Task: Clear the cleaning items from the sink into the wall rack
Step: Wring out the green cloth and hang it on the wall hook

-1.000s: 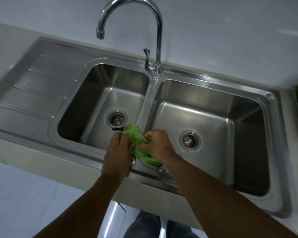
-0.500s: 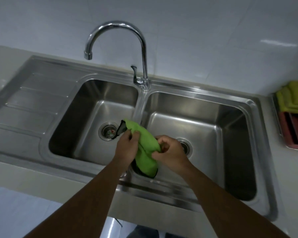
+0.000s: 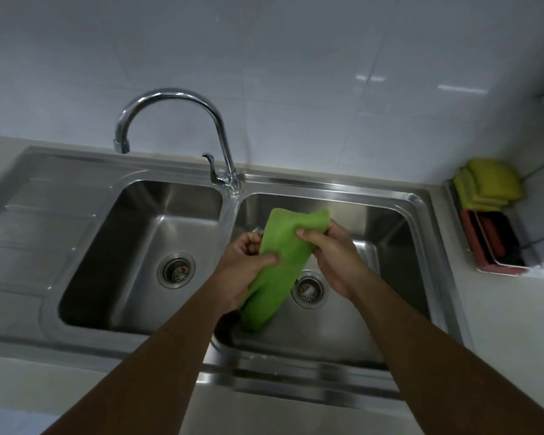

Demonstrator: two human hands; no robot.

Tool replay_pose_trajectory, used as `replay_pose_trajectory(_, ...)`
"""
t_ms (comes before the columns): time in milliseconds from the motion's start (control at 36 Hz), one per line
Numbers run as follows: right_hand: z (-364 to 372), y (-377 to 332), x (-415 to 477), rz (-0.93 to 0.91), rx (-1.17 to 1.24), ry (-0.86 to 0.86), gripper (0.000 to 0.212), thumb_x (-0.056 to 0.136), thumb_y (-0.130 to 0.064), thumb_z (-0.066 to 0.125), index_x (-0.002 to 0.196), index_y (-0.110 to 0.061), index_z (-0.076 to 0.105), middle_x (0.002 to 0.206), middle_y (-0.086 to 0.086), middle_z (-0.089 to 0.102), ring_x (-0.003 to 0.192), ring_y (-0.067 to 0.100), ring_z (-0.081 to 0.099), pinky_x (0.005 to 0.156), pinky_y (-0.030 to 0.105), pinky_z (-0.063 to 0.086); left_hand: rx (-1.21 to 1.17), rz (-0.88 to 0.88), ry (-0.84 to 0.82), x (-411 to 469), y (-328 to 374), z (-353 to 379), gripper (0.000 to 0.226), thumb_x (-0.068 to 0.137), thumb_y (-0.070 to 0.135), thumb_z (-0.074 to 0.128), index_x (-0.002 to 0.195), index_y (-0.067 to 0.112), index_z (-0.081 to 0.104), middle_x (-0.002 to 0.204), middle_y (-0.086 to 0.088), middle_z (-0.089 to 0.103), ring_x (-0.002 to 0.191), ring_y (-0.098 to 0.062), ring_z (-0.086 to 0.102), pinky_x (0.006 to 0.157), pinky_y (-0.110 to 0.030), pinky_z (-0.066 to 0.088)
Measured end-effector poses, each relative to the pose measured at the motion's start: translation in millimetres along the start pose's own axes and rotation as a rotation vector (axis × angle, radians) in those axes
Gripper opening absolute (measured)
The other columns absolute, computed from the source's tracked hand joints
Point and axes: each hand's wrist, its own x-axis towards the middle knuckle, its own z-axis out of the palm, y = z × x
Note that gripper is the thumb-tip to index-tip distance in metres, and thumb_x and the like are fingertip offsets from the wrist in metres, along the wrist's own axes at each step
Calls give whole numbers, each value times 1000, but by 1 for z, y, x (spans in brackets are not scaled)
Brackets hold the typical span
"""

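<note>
A green cloth (image 3: 277, 265) hangs over the right basin of the steel double sink (image 3: 421, 202), held by both hands. My left hand (image 3: 242, 271) pinches its left edge at mid-height. My right hand (image 3: 330, 255) grips its upper right corner. The cloth's lower end droops toward the basin's front wall. At the right, a wire rack (image 3: 500, 243) on the wall corner holds yellow-green cloths or sponges (image 3: 487, 186) at its far end and dark red items nearer.
A curved chrome tap (image 3: 182, 120) rises between the two basins, spout over the left one. Each basin has a round drain strainer (image 3: 175, 270). A ribbed drainboard (image 3: 35, 221) lies at the left. White tiled wall stands behind.
Both hands have lifted the green cloth and carried it rightward, from the divider to over the right basin, spreading it longer. The view has tilted up, showing more of the rack.
</note>
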Motion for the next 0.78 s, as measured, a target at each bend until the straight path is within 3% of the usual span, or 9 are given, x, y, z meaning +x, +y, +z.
replay_pose_trajectory(56, -3, -8, -1, -34, -1, -8, 25, 87, 10, 61, 108, -4, 64, 101, 11, 72, 97, 22, 68, 86, 35, 54, -11, -79, -65, 2, 2, 6, 37, 76, 6, 79, 109, 5, 62, 104, -17, 73, 91, -31, 72, 79, -41, 60)
replay_pose_trajectory(111, -7, -14, -1, -77, -44, -10, 30, 85, 14, 62, 108, -5, 65, 99, 9, 73, 93, 19, 70, 83, 32, 56, 29, -169, -176, 5, 4, 14, 49, 80, 39, 76, 120, 13, 66, 116, -15, 72, 106, -31, 70, 94, -46, 55)
replay_pose_trajectory(194, -14, -22, -1, -129, -148, -22, 35, 82, 17, 64, 100, -13, 66, 88, 1, 74, 80, 10, 72, 71, 23, 57, 74, -148, -210, 8, 13, 28, 57, 85, 60, 59, 122, 18, 68, 116, -8, 73, 107, -23, 70, 78, -32, 56)
replay_pose_trajectory(389, -38, -36, 0, -167, -216, -45, 41, 77, 22, 66, 101, -11, 67, 85, -1, 75, 77, 10, 72, 67, 24, 57, -40, 15, -140, 26, 25, 51, 35, 93, 19, 62, 125, 4, 63, 116, -11, 72, 101, -17, 70, 71, -19, 55)
replay_pose_trajectory(500, -55, -42, 1, -151, -216, 21, 46, 72, 15, 75, 106, -15, 67, 101, 9, 75, 94, 25, 73, 79, 38, 61, -126, 70, -136, 29, 28, 62, 12, 87, 1, 65, 97, 6, 62, 91, -8, 71, 87, -16, 68, 66, -21, 56)
replay_pose_trajectory(556, -61, -48, 0, -37, -199, 36, 45, 69, 2, 83, 108, -14, 68, 108, 12, 75, 101, 30, 72, 82, 39, 59, -128, 77, -162, 28, 28, 68, 17, 86, -5, 62, 83, 12, 57, 79, -5, 68, 78, -16, 66, 64, -26, 56)
replay_pose_trajectory(667, -69, -63, -5, 385, -88, -233, 44, 81, -31, 73, 121, -12, 68, 117, 11, 73, 112, 28, 68, 92, 38, 53, -123, 79, -192, 28, 23, 77, 24, 73, -9, 61, 86, 11, 60, 85, -12, 67, 79, -22, 66, 71, -33, 55)
replay_pose_trajectory(722, -74, -62, -3, 420, -45, -236, 40, 84, -22, 72, 120, -6, 68, 117, 15, 72, 110, 30, 69, 93, 40, 53, -129, 91, -189, 28, 22, 82, 28, 69, -12, 59, 84, 12, 59, 82, -10, 66, 75, -21, 64, 66, -31, 55)
replay_pose_trajectory(778, -76, -60, 2, 295, -14, -153, 30, 84, -5, 68, 114, -1, 69, 110, 15, 74, 103, 28, 71, 85, 34, 55, -106, 120, -191, 29, 23, 85, 33, 67, -15, 56, 84, 13, 58, 77, -5, 65, 71, -18, 62, 66, -30, 53)
